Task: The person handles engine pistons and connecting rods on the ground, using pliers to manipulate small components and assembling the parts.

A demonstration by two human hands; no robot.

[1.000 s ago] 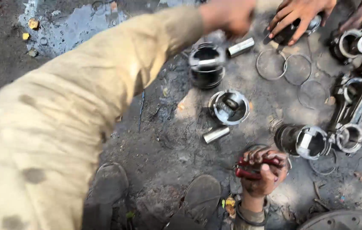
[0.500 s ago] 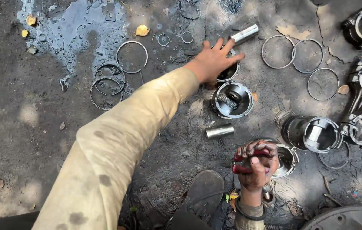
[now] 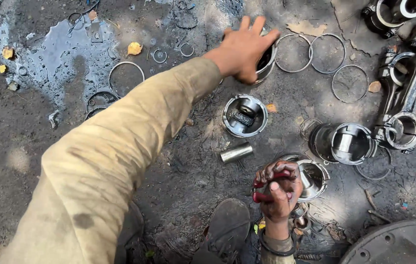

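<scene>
left hand (image 3: pixel 245 49): fingers spread, clasping a piston (image 3: pixel 265 61) on oily ground (image 3: pixel 36 146), far side. right hand (image 3: pixel 277 188): fist closed on red-handled pliers (image 3: pixel 261 190), near edge, beside another piston (image 3: pixel 313 178).

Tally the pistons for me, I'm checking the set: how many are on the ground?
4: one under the left hand, one at centre, one at right, one by the right hand. Others may lie outside the view.
</scene>
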